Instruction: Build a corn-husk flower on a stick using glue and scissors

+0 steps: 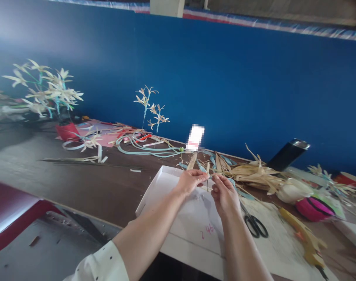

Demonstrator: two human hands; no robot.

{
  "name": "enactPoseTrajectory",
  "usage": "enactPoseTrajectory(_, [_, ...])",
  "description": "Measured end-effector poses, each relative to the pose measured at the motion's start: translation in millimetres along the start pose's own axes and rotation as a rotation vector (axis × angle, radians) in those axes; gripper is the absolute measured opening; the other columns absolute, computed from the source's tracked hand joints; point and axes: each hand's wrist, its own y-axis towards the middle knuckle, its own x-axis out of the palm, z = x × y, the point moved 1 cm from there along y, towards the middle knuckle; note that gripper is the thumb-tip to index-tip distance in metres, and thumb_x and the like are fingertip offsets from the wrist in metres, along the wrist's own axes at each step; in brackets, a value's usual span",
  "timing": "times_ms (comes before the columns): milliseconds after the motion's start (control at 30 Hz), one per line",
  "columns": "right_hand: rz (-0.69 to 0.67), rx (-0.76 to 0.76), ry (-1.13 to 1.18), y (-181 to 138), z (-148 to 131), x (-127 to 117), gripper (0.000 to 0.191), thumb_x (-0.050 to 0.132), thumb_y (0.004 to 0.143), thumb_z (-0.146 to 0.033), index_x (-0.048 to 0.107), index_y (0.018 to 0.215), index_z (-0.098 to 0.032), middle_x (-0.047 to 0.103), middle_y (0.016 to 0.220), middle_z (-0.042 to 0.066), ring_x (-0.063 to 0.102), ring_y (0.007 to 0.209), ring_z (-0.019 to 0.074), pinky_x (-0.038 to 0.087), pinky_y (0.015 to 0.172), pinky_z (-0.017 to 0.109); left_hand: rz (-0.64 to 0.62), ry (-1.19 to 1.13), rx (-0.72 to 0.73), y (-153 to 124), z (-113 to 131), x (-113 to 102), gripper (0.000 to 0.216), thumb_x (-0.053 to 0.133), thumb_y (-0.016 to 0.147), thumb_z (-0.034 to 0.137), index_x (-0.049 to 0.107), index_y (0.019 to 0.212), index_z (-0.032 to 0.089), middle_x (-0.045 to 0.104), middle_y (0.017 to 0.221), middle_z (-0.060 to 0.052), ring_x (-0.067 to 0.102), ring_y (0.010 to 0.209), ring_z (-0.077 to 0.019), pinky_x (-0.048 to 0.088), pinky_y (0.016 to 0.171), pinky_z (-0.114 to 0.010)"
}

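My left hand (191,180) and my right hand (224,194) meet above a shallow white tray (154,191). Both pinch a small pale straw piece with a thin stem (207,171) between their fingertips. The fingers of both hands are closed on it. A heap of dry husk strips (251,171) lies just beyond the hands. Black-handled scissors (255,225) rest on the white sheet right of my right wrist.
Finished straw flowers stand at the far left (49,91) and mid-back (150,105) against the blue wall. Pale green cords (143,147) coil on the brown table. A black flask (287,154), a pink ball (314,207) and a yellow glue gun (305,236) lie right.
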Motion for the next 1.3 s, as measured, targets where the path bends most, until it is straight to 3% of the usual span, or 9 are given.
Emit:
enactPoseTrajectory(467, [-0.044,0.015,-0.03,-3.7,-2.9,2.0,0.03,0.084,0.056,-0.029,0.067,0.078,-0.018,0.055,0.068,-0.003,0.035,0.048,0.0022,0.025,0.038,0.013,-0.001,0.056,0.008,3.9,-2.8,1.2,0.024,0.078,0.061,0.03,0.067,0.072,0.011,0.064,0.07,-0.004,0.058,0.068,-0.0123,0.049,0.067,-0.027])
enactPoseTrajectory(700, [-0.128,0.025,-0.02,-7.4,-5.0,0.5,0.041,0.081,0.058,-0.026,0.07,0.098,-0.02,0.059,0.074,-0.001,0.04,0.052,0.0047,0.032,0.043,0.016,-0.087,-0.24,-0.139,-2.1,-2.7,0.8,0.03,0.082,0.055,0.029,0.065,0.071,0.01,0.066,0.079,-0.006,0.057,0.067,-0.0083,0.045,0.067,-0.023])
enactPoseTrajectory(900, [-0.158,-0.014,-0.07,-8.4,-5.1,3.7,0.035,0.08,0.061,-0.031,0.069,0.092,-0.019,0.057,0.072,-0.001,0.039,0.051,0.0048,0.03,0.042,0.016,-0.138,-0.348,-0.209,-3.4,-0.6,1.2,0.03,0.082,0.055,0.025,0.066,0.073,0.008,0.062,0.07,-0.003,0.053,0.061,-0.0056,0.042,0.06,-0.019])
enactPoseTrajectory(1133, [-0.074,-0.023,-0.041,-6.1,-3.5,1.5,0.027,0.082,0.061,-0.03,0.066,0.079,-0.018,0.053,0.064,-0.004,0.037,0.049,0.0036,0.03,0.041,0.014,-0.113,-0.109,-0.121,0.7,-4.8,0.0,0.035,0.081,0.056,0.036,0.066,0.076,0.011,0.067,0.083,-0.007,0.059,0.071,-0.0103,0.046,0.066,-0.023])
enactPoseTrajectory(1300, [-0.016,-0.07,-0.005,-4.1,-3.1,-0.8,0.03,0.084,0.058,-0.028,0.065,0.08,-0.017,0.056,0.067,-0.003,0.038,0.047,0.0025,0.028,0.039,0.014,-0.06,0.119,-0.023,-1.4,1.8,2.0,0.029,0.078,0.06,0.035,0.068,0.075,0.012,0.066,0.072,-0.005,0.06,0.07,-0.0127,0.047,0.065,-0.025])
